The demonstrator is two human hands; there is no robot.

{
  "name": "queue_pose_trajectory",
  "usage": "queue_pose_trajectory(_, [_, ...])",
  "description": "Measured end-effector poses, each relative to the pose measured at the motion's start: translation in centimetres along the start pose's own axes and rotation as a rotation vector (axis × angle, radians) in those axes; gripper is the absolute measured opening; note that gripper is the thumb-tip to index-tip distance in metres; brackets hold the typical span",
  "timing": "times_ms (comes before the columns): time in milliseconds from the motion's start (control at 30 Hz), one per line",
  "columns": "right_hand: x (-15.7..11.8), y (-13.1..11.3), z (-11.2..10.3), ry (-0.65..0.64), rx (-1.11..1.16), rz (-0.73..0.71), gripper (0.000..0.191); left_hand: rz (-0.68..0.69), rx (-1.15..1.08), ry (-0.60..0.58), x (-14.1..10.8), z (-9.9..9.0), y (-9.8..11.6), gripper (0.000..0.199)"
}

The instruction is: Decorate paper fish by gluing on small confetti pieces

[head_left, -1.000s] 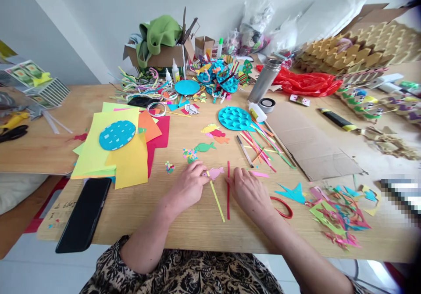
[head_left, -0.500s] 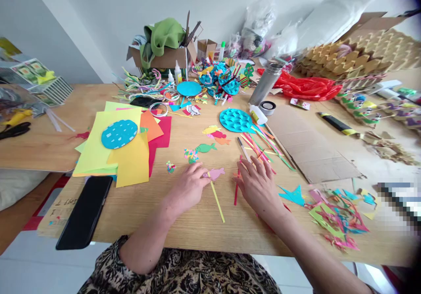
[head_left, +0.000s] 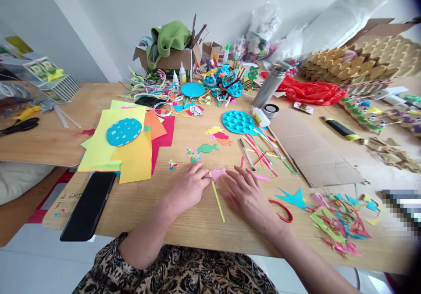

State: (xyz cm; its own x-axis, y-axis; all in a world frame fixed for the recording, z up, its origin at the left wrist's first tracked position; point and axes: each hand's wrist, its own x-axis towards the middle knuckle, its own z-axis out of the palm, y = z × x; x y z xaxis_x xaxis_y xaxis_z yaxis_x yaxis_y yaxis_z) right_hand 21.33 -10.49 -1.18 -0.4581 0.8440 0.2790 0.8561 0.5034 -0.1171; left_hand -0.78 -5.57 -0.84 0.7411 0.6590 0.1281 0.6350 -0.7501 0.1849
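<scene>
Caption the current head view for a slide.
Left hand on a pink paper fish, right hand beside it, amid colored strips and scraps.

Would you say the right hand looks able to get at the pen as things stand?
Probably yes: the right hand is spread just short of the pen, and nothing appears to lie over its barrel.

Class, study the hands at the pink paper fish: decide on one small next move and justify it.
Probably the right hand should take the loose end of the yellow strip: the left hand has its fingers at the head of the pink fish, the strip trails across the table from there, and the right fingers are spread nearby.
</scene>
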Motion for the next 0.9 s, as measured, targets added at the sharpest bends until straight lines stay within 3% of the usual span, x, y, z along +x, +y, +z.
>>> queue_pose_trajectory(300, [0.0, -0.1, 1.3, -0.081, -0.031, -0.117, 0.046, 0.01, 0.024, -0.023, -0.4, 0.0, 0.0, 0.039])
queue_pose_trajectory(900, [1.2, 1.7, 1.2, -0.096, -0.043, -0.124, 0.045, 0.03, 0.004, 0.006, 0.1, -0.1, -0.3, 0.042])
